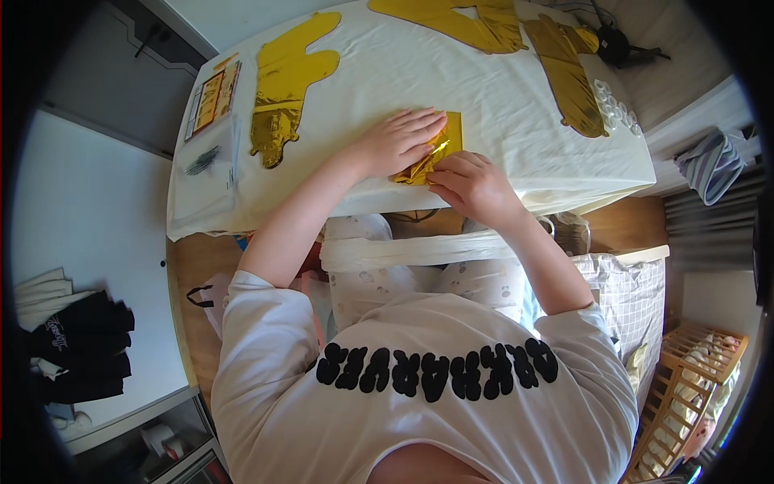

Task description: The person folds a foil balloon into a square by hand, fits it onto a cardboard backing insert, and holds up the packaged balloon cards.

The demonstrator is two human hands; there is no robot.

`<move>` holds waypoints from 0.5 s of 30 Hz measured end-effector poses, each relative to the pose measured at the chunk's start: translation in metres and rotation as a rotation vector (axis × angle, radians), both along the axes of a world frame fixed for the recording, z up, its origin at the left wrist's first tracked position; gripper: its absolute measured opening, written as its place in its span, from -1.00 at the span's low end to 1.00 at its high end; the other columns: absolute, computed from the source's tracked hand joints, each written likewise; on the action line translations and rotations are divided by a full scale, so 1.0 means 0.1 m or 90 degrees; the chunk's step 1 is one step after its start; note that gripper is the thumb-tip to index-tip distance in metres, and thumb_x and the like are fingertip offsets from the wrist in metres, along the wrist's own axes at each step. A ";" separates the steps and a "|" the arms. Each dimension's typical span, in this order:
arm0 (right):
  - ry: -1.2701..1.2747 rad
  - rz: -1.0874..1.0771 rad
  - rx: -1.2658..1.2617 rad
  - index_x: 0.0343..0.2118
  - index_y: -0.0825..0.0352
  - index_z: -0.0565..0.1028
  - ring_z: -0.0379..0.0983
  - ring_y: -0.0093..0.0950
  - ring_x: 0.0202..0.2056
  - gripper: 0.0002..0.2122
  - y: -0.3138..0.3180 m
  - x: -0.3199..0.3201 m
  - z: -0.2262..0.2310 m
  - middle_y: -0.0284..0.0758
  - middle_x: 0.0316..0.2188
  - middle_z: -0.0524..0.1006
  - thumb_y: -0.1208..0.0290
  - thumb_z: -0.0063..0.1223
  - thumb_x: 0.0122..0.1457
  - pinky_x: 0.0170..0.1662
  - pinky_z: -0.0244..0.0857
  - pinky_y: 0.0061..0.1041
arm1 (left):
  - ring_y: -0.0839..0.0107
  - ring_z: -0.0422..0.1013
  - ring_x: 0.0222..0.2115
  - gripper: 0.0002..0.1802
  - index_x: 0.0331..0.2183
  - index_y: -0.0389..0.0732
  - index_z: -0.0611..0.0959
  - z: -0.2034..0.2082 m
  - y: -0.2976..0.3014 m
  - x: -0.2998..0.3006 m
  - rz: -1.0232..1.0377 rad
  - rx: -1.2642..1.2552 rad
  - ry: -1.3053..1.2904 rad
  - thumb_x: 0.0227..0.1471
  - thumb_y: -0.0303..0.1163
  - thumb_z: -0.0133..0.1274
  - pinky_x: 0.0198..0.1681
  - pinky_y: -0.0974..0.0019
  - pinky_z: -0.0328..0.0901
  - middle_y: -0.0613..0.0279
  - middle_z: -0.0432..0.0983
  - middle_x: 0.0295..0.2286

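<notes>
A folded gold foil balloon (455,127) lies near the front edge of the cloth-covered table, its surface creased and shiny. Across its left part my left hand (401,142) rests flat, fingers stretched out together toward the right. At the near right side of the foil, my right hand (476,184) has its fingers curled and pinched on the edge. Both palms face down, so part of the foil is hidden beneath them.
Flat gold foil balloons lie at the table's far left (286,73), far middle (492,32) and right (568,81). Left, a clear plastic bag (205,177) lies near a printed card (214,101). White rings (614,109) and a black corded device (614,44) line the right edge.
</notes>
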State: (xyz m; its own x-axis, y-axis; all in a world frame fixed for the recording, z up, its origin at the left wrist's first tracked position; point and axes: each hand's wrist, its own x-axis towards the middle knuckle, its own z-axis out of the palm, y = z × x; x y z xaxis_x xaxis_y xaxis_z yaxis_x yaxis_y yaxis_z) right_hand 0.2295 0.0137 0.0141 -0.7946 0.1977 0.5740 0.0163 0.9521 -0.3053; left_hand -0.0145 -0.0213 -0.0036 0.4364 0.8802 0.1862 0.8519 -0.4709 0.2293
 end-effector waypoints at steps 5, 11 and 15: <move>-0.007 0.012 -0.043 -0.27 0.26 0.63 0.54 -0.35 -0.18 -0.83 0.02 0.03 0.01 -0.38 -0.24 0.59 0.40 0.29 0.05 -0.06 0.44 -0.35 | 0.26 -0.01 0.38 -0.39 0.36 -0.13 0.21 -0.01 -0.01 0.01 0.004 0.017 0.005 0.37 -0.18 -0.21 0.44 0.13 -0.15 0.22 0.09 0.36; -0.015 -0.054 0.022 -0.24 0.29 0.64 0.56 -0.27 -0.12 -0.79 0.03 0.12 0.11 -0.32 -0.20 0.61 0.45 0.34 0.03 -0.06 0.45 -0.32 | 0.26 0.03 0.36 -0.36 0.34 -0.18 0.23 -0.02 0.00 0.02 0.010 0.031 -0.010 0.38 -0.08 -0.20 0.43 0.12 -0.11 0.20 0.13 0.34; -0.033 -0.028 0.064 -0.25 0.28 0.64 0.57 -0.32 -0.13 -0.82 0.09 0.14 0.07 -0.34 -0.23 0.62 0.43 0.31 0.05 -0.05 0.46 -0.35 | 0.24 -0.04 0.39 -0.32 0.35 -0.19 0.21 0.00 -0.04 0.06 0.041 -0.003 0.024 0.38 -0.01 -0.22 0.43 0.14 -0.16 0.17 0.07 0.36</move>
State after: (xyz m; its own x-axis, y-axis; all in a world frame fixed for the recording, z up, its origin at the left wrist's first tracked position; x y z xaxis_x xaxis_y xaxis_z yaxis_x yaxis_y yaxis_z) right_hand 0.2436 0.0231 0.0212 -0.8159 0.1769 0.5504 0.0725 0.9758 -0.2061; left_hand -0.0088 -0.0249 -0.0033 0.3855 0.9075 0.1667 0.8882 -0.4139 0.1993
